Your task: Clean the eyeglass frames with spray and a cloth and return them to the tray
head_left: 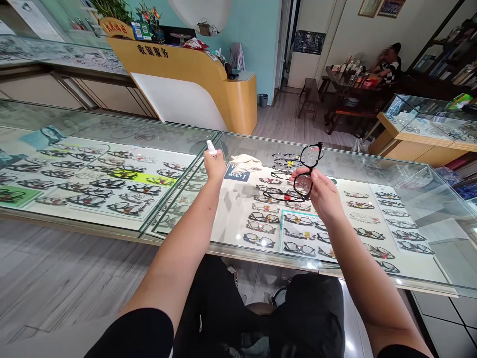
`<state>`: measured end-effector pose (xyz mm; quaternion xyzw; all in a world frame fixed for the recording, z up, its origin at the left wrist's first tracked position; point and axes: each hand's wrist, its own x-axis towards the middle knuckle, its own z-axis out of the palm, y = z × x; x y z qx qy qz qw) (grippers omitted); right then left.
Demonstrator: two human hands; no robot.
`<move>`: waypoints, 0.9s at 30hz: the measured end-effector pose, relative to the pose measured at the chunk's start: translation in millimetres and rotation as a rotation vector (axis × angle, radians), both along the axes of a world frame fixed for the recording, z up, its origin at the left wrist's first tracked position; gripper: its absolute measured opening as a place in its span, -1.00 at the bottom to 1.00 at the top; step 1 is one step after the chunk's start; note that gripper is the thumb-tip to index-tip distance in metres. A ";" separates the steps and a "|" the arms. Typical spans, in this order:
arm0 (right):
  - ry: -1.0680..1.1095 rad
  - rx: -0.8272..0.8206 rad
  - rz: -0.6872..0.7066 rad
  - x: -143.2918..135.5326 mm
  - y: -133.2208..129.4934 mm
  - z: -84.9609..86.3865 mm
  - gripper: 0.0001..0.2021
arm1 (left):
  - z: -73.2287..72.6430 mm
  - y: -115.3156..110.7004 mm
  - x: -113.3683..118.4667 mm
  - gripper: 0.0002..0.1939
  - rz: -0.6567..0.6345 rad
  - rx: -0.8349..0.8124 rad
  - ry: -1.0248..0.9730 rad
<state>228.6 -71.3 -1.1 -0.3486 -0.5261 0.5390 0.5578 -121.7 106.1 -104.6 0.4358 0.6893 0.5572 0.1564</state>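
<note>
My left hand (215,166) is wrapped around a small bottle with a white nozzle (211,147), just above the glass counter (231,248). Raised over the counter on the right, my right hand (323,191) pinches a pair of black-framed glasses (312,155) by the frame, its two lenses one above the other. Between the hands, a cream cloth (246,162) lies crumpled on the glass, beside a dark blue printed card or cloth (237,173).
Rows of spectacles (264,217) lie inside the display case under the glass. A yellow cashier desk (238,102) stands beyond the counter. At the back right, a person (389,64) sits by a dark table. A wooden bench (311,92) is nearby.
</note>
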 end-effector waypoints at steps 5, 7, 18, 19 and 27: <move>-0.006 -0.004 -0.002 0.3 0.8 -0.5 -0.65 | 5.3 -5.2 4.6 -0.78 0.086 -0.027 -0.037; -0.004 -0.008 -0.003 0.2 0.6 -0.2 -0.64 | 6.1 -6.2 5.1 -0.78 0.091 -0.024 -0.037; -0.003 -0.003 0.004 -0.5 -2.0 2.9 -0.65 | 53.7 -45.8 38.3 -0.44 0.322 0.377 0.293; -0.009 -0.005 0.002 -0.6 -2.4 3.4 -0.64 | 60.5 -52.0 44.5 -0.44 0.267 0.425 0.348; -0.008 -0.024 0.008 0.4 -2.3 3.2 -0.64 | 63.0 -60.2 68.9 -0.86 -0.468 0.283 0.491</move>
